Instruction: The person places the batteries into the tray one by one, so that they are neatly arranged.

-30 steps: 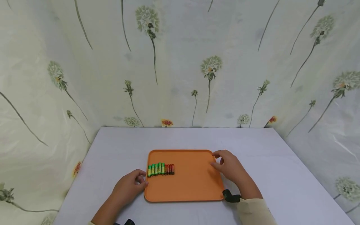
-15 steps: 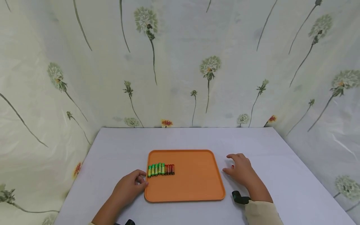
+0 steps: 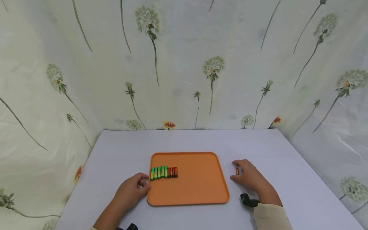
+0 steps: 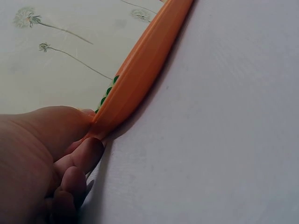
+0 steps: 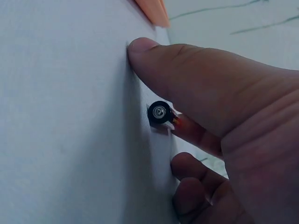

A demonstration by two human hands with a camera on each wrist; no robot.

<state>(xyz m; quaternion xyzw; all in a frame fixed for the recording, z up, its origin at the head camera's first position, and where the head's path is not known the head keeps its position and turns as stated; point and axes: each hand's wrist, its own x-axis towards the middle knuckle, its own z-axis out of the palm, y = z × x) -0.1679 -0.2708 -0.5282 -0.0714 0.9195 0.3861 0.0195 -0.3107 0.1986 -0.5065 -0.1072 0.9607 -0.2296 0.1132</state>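
Observation:
My left hand [image 3: 133,188] pinches the left rim of an orange tray [image 3: 198,188], thumb and fingers at its edge; the left wrist view shows the thumb against the tray wall [image 4: 140,70]. On the tray several green-and-yellow batteries [image 3: 159,172] and several red batteries [image 3: 172,172] lie side by side in a row. Right of the tray, my right hand [image 3: 248,174] is spread around a single red-and-black battery [image 3: 237,171] on the table. In the right wrist view that battery's end [image 5: 160,112] faces me, between the thumb and the fingers, with the thumb apart from it.
A white cloth covers the table [image 3: 192,140], whose far edge meets a wall covering [image 3: 178,70] printed with dandelions. The tray's raised rim separates its batteries from the right hand. A dark device [image 3: 248,200] sits at the right wrist.
My right hand has left the tray's right edge and moved right, around the single battery, which now shows between its fingers. My left hand has stayed at the tray rim.

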